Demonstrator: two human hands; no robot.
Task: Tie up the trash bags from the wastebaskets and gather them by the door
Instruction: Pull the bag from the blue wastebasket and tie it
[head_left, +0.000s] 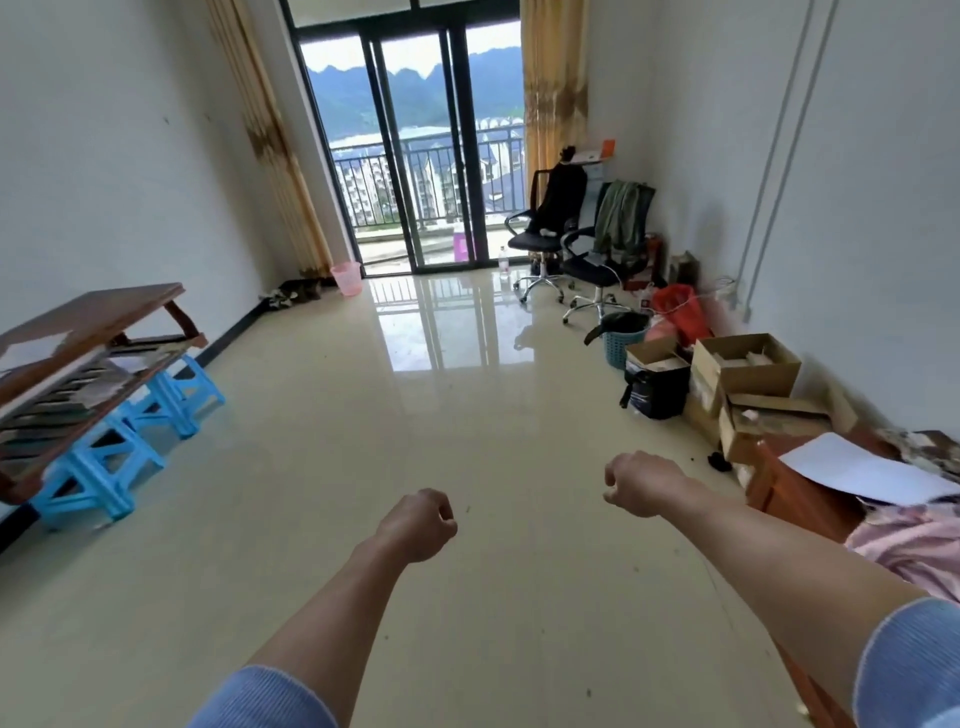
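Note:
A blue wastebasket (621, 345) lined with a dark trash bag (623, 322) stands on the right, past the boxes and in front of the chairs. Far off by the glass balcony door (421, 156), a pink wastebasket (347, 278) stands on the floor; I cannot tell whether it has a bag. My left hand (418, 525) and my right hand (644, 483) are stretched out over the tiled floor, both curled into loose fists with nothing in them. Both are well short of either basket.
Two black office chairs (582, 244) draped with clothes stand at the back right. Open cardboard boxes (743, 384), a black bag (657, 389) and a red bag (675, 306) line the right wall. A wooden cabinet (800, 493) with paper sits near right. Wooden boards on blue stools (104, 457) stand left.

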